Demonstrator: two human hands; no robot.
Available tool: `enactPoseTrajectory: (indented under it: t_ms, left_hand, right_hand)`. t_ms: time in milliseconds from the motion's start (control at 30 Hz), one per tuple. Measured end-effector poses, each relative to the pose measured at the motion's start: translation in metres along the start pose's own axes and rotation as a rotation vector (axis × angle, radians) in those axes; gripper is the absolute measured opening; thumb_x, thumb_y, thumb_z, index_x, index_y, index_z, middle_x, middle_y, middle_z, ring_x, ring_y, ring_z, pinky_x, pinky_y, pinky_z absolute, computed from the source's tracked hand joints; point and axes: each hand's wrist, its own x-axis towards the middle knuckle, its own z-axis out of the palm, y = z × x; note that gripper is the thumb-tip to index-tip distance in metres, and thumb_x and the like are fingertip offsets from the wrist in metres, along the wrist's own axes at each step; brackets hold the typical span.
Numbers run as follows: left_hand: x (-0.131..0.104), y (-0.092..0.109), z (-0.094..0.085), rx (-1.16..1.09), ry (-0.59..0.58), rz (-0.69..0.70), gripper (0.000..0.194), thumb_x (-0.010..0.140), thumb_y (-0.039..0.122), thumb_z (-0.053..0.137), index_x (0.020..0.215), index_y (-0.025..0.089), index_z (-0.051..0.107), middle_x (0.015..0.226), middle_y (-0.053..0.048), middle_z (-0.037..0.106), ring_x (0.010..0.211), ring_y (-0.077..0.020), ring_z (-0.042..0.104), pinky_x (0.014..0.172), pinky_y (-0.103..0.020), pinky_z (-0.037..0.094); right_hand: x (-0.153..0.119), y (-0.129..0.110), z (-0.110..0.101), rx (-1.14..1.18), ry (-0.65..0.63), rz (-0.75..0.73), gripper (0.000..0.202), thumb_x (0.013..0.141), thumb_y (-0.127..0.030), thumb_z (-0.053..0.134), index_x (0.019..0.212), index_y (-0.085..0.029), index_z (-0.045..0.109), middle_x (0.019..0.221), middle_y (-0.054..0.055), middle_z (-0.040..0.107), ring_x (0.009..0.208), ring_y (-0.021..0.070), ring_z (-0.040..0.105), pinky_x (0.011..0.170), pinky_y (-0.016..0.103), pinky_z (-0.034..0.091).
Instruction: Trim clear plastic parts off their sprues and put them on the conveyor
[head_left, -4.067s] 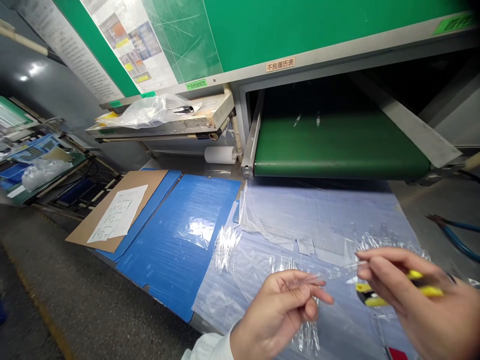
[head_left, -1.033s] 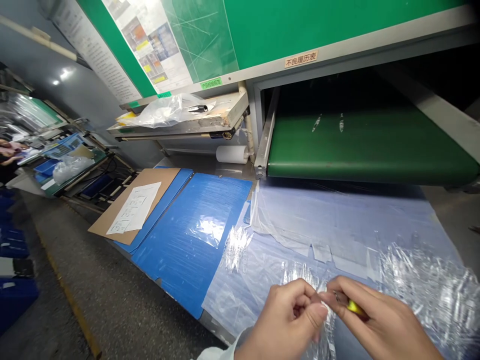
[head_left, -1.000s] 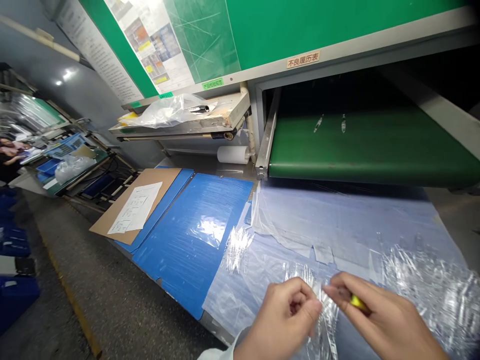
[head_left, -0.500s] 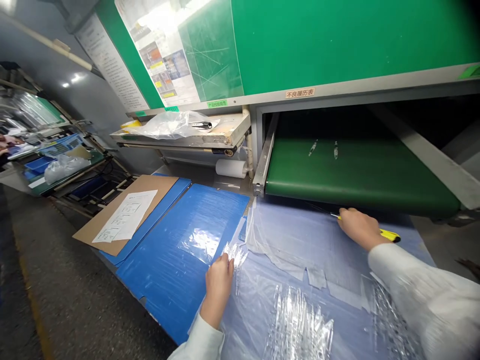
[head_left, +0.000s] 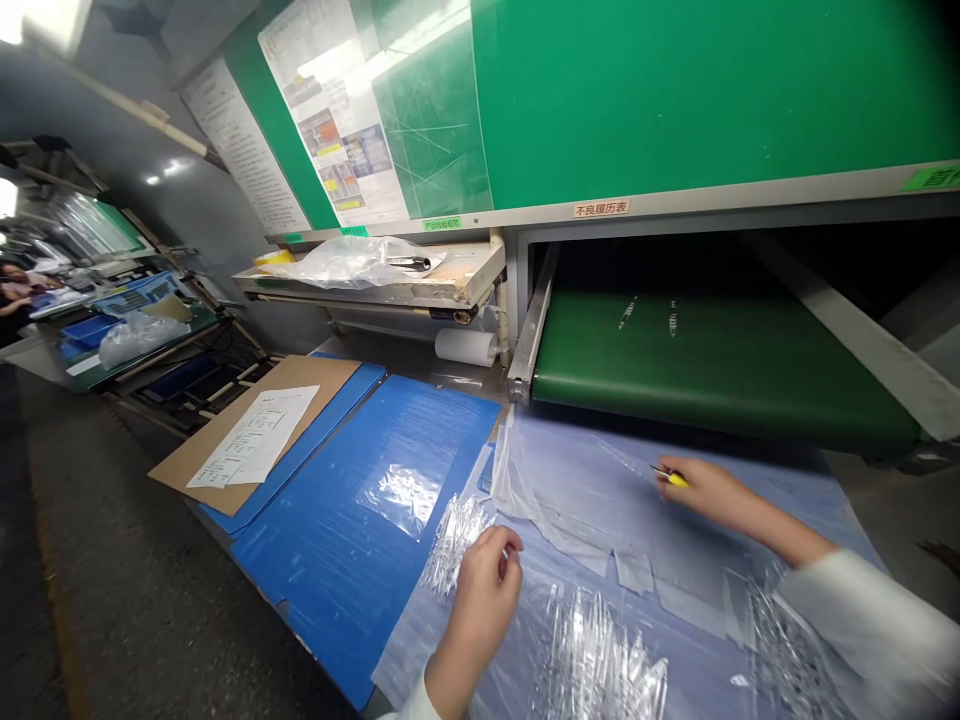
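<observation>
The left hand (head_left: 486,580) has drawn back from the small pile of clear plastic pieces (head_left: 451,545), half-curled, apparently empty; the right hand (head_left: 709,490) grips a yellow-handled tool (head_left: 678,481) beside a clear strip (head_left: 622,459), before the green conveyor belt (head_left: 720,375).

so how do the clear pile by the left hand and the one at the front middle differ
The left pile looks smaller; the middle pile spreads wider. The left pile lies beside the blue sheet; the middle pile sits well away from it. The left hand partly overlaps the left pile in view, not the middle pile. Both are clear, shiny, thin pieces.
</observation>
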Motion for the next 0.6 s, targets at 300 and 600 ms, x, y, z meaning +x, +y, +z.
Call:
enactPoseTrajectory:
  t_ms: [300, 600]
  left_hand:
    - [-0.019, 0.042, 0.03, -0.655, -0.674, -0.061, 0.038, 0.076, 0.039, 0.067, 0.101, 0.011, 0.067, 0.092, -0.014, 0.071, 0.055, -0.008, 0.051, 0.058, -0.025, 0.041]
    - [-0.046, 0.082, 0.055, -1.15, -0.201, -0.152, 0.032, 0.077, 0.037, 0.072, 0.09, 0.009, 0.066, 0.083, -0.008, 0.069, 0.052, -0.0039, 0.047, 0.054, -0.02, 0.033]
  right_hand:
    - [-0.112, -0.064, -0.033, 0.507, -0.18, -0.104, 0.032, 0.084, -0.051, 0.054, 0.07, -0.023, 0.057, 0.055, -0.004, 0.049, 0.045, 0.0102, 0.039, 0.042, 0.022, 0.028]
    - [-0.168, -0.104, 0.034, 0.655, 0.18, 0.154, 0.034, 0.088, -0.05, 0.042, 0.067, -0.025, 0.05, 0.056, -0.005, 0.057, 0.048, 0.0127, 0.042, 0.049, 0.024, 0.031]
